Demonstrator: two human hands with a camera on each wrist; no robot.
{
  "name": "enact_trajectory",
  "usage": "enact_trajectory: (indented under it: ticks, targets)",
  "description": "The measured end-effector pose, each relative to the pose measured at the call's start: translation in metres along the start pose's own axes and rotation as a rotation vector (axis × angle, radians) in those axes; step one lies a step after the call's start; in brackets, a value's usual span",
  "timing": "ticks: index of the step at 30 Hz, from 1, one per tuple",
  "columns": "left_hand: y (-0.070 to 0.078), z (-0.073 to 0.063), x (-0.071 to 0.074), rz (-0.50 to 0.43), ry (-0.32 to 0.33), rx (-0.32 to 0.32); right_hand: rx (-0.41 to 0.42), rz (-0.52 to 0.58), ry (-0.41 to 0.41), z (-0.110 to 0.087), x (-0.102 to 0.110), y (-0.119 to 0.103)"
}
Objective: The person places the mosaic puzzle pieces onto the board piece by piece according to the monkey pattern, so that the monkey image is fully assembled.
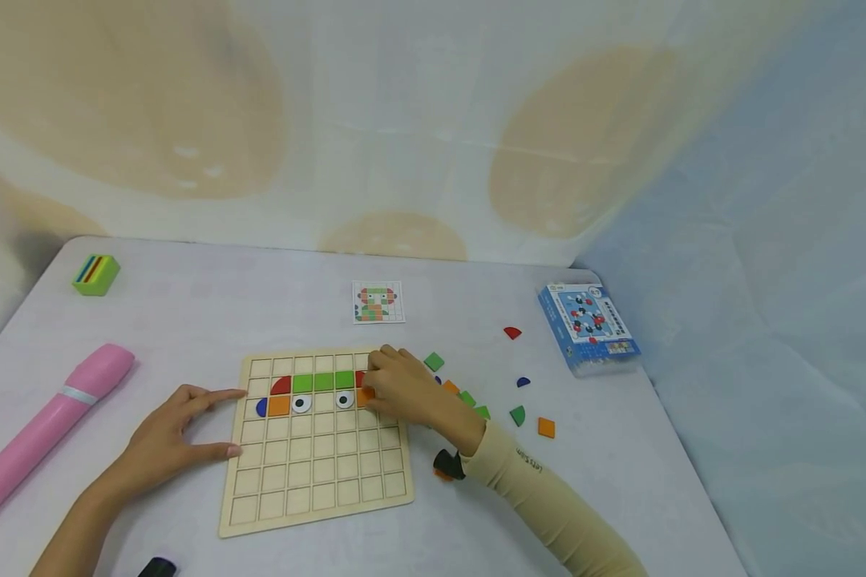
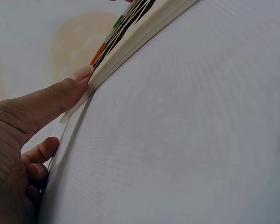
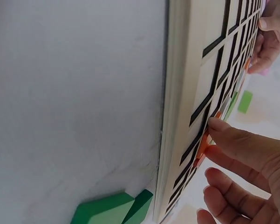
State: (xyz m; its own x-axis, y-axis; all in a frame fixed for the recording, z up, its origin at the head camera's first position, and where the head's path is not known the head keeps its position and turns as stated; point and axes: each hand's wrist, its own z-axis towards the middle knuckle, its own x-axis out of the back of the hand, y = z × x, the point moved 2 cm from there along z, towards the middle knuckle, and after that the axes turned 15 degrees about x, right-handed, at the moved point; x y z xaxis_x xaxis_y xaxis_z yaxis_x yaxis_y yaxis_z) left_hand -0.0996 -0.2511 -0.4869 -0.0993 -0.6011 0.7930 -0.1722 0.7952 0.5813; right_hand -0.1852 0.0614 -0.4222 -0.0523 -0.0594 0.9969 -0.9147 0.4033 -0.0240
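A wooden grid board (image 1: 310,481) lies on the table. My left hand (image 1: 162,441) steadies its left edge, index finger and thumb stretched out against the rim. Over the upper right cells, my right hand (image 1: 413,393) pinches an orange square tile (image 3: 203,143) between thumb and index finger, right at the board's surface. Along the second row sit a red quarter-circle tile (image 1: 281,385) and several green square tiles (image 1: 323,381). Below them are a blue half-circle tile (image 1: 262,407), another orange square tile (image 1: 279,405) and two eye tiles (image 1: 301,404). The right fingers partly hide a red tile (image 1: 360,377).
A pattern card (image 1: 378,303) lies behind the board. Several loose tiles are scattered to the right, among them a green quarter-circle (image 1: 518,415) and an orange square (image 1: 546,427). Farther off stand a blue box (image 1: 592,327), a green striped block (image 1: 97,276) and a pink roll (image 1: 46,437).
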Motion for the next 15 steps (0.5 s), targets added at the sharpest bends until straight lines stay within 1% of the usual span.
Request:
enact_trajectory:
  ticks: [4, 8, 11, 15]
  targets:
    - [0.000, 0.000, -0.001, 0.001, 0.008, -0.008, -0.006, 0.007, 0.022, -0.003, 0.001, -0.001]
    - [-0.001, 0.001, -0.002, 0.006, 0.002, -0.003, -0.041, 0.099, 0.069, -0.015, 0.007, 0.003]
    - [0.000, 0.001, -0.001, 0.008, -0.007, 0.004, -0.079, 0.172, 0.110, -0.032, 0.013, 0.013]
    - [-0.001, 0.001, 0.000, 0.011, -0.003, -0.004, -0.150, 0.211, 0.158, -0.063, 0.018, 0.037]
